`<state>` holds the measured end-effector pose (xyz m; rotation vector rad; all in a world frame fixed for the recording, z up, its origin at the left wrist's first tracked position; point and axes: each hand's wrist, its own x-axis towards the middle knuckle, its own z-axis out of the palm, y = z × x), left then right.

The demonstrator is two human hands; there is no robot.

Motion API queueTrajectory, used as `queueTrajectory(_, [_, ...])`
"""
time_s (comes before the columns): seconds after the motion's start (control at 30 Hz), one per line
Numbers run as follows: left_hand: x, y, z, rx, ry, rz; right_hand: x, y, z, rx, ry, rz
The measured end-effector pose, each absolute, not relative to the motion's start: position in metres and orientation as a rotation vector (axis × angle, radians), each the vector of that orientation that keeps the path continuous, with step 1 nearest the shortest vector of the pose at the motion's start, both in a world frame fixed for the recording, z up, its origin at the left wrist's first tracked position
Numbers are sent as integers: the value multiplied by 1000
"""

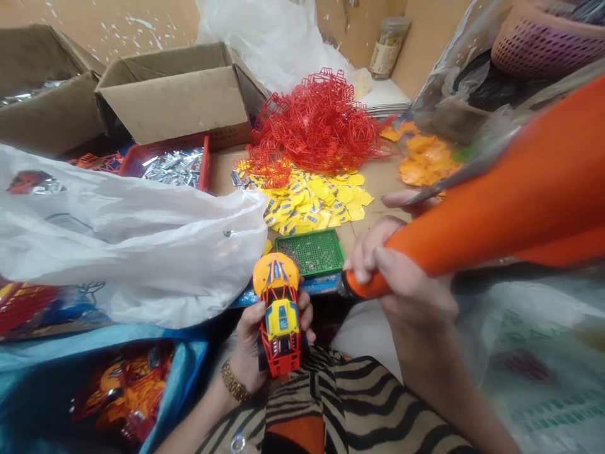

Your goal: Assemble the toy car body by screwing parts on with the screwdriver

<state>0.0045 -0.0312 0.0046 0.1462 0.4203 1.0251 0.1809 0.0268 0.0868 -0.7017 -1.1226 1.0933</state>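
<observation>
Toy car (280, 312), yellow body in red cage, low centre of frame, nose up. Left hand (255, 343) wrapped around car from beneath, fingers closed on sides. Right hand (401, 277) right of centre, fist clenched on orange tool (496, 202). Green tray (312, 252) just above car. Red frames pile (316, 123) upper centre; white bag (127, 233) at left.

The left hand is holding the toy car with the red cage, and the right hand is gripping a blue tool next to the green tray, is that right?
Not quite. The head view shows the tool in the right hand is orange, not blue. The rest holds: the left hand holds the toy car with its red cage, and the tool's tip sits beside the green tray.
</observation>
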Motion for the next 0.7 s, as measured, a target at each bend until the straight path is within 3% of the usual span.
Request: queueTrajectory(0.7, [-16,-49,-12,115,746,889,194,49,70,-809,-1104,917])
